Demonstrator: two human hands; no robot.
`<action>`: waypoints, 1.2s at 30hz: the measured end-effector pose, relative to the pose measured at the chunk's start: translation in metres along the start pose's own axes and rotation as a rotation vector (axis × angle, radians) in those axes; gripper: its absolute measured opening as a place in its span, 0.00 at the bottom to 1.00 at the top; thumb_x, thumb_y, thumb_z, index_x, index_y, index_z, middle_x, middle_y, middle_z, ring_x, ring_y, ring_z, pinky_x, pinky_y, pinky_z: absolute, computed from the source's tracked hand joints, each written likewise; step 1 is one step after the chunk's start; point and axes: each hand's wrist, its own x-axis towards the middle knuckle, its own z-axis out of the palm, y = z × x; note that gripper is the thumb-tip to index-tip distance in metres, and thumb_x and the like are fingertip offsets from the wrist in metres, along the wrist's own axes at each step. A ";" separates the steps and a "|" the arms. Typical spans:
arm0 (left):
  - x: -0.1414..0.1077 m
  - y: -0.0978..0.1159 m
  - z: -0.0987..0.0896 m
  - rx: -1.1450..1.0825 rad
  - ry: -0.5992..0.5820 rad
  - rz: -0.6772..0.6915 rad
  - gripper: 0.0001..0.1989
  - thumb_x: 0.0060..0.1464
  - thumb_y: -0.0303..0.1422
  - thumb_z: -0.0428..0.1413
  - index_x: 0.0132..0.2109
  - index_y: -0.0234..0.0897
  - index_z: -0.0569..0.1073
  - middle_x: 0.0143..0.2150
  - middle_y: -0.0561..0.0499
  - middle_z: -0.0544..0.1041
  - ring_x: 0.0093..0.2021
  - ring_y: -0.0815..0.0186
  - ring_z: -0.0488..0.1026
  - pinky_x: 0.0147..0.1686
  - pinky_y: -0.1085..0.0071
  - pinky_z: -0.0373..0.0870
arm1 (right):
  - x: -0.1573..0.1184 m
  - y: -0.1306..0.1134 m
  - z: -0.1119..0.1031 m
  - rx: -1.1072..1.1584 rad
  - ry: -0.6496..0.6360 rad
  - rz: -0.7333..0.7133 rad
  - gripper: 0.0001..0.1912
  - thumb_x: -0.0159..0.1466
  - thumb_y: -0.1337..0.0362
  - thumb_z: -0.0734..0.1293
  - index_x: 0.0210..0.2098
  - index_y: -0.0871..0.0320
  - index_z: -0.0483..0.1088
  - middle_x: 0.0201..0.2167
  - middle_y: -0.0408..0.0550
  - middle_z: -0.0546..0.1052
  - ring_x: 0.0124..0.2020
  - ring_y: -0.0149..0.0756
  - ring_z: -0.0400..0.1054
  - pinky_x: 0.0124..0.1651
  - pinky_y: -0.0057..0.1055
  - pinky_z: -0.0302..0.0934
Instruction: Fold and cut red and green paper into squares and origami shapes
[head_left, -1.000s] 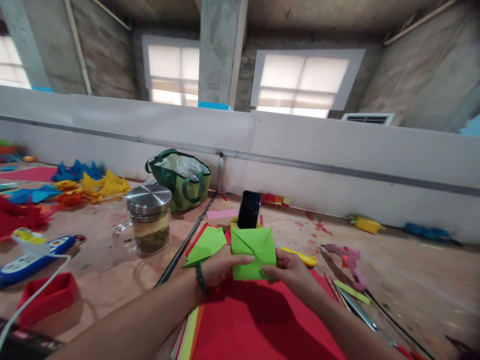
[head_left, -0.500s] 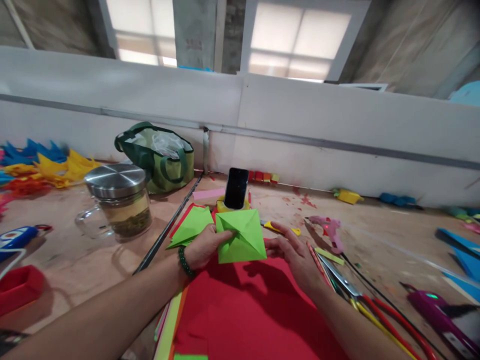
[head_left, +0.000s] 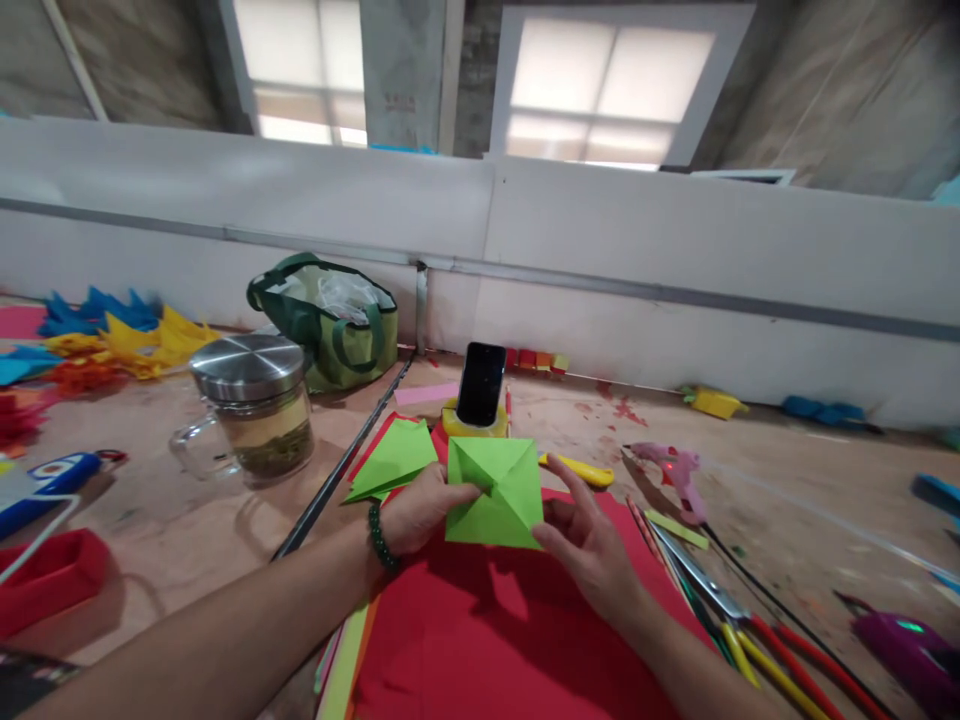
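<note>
A folded green paper square (head_left: 504,470) is held up over a stack of red paper (head_left: 480,630). Creases run from its corners to the middle. My left hand (head_left: 420,505), with a green bead bracelet at the wrist, pinches its left side, thumb on the front face. At the lower right corner, my right hand (head_left: 589,540) has its thumb against the paper's edge, with the index finger raised and the other fingers curled partly behind. More folded green paper (head_left: 397,458) lies on red sheets just left of the hands.
A phone (head_left: 481,383) leans on a yellow stand behind the paper. On the left are a lidded glass mug (head_left: 259,430) and a green bag (head_left: 352,345). Large scissors (head_left: 712,580), a pink glue gun (head_left: 675,470) and a purple glue gun (head_left: 900,640) lie on the right.
My right hand has closed in on the green square, its thumb now at the lower right corner. My left hand keeps its pinch. The whole view has shifted slightly.
</note>
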 end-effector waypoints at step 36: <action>-0.010 0.002 0.001 0.568 -0.201 0.435 0.14 0.52 0.40 0.62 0.42 0.36 0.82 0.36 0.44 0.82 0.35 0.61 0.76 0.37 0.70 0.70 | -0.004 -0.015 -0.011 -0.162 -0.038 -0.159 0.17 0.52 0.58 0.76 0.42 0.50 0.79 0.45 0.49 0.80 0.46 0.44 0.75 0.50 0.39 0.69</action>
